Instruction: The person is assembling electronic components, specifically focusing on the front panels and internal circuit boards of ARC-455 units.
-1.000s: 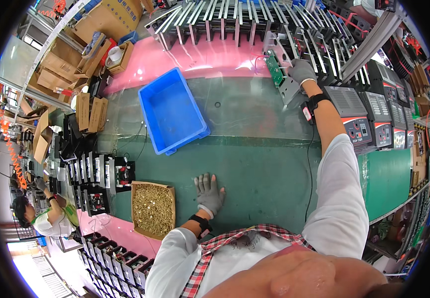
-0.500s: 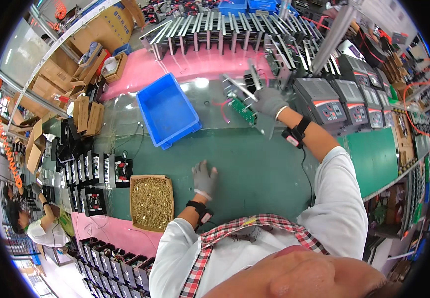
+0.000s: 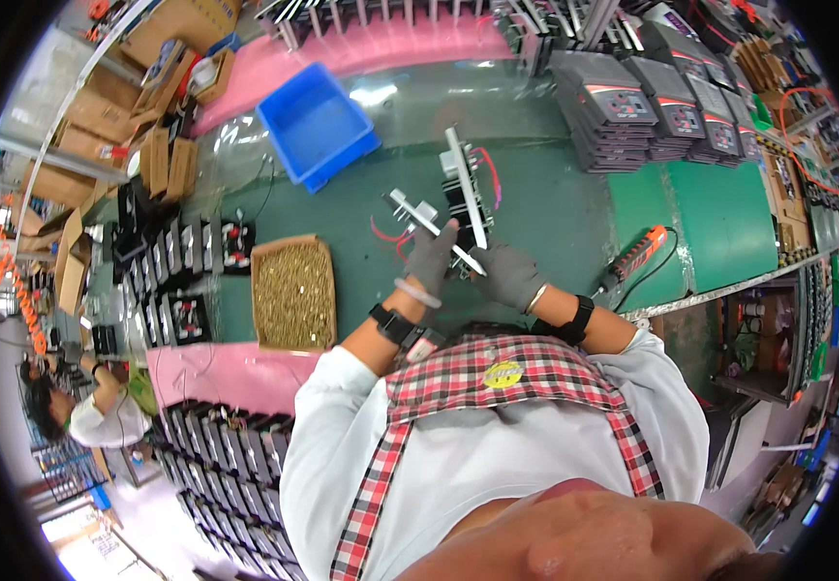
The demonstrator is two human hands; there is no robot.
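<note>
Both my hands wear grey gloves and meet near the table's front edge. Between them stands a metal-framed electronic assembly (image 3: 468, 189), made of two pale metal bars with dark parts and red wires at its sides. My left hand (image 3: 430, 256) is closed around the lower part of the left bar (image 3: 415, 215). At the near end of the assembly, my right hand (image 3: 511, 277) grips the frame where the two bars come close together. The fingertips of both hands are partly hidden.
A cardboard box (image 3: 333, 290) of small brass-coloured parts sits left of my hands. Beyond it lies a blue bin (image 3: 318, 126). An orange-black power screwdriver (image 3: 638, 254) rests at right, below stacked dark panels (image 3: 598, 102). Black units (image 3: 187, 247) line the left; another person (image 3: 100, 416) works there.
My right hand has brought the assembly from the far right toward me. My left hand, earlier open over the table, has moved right and taken hold of it. The view has shifted.
</note>
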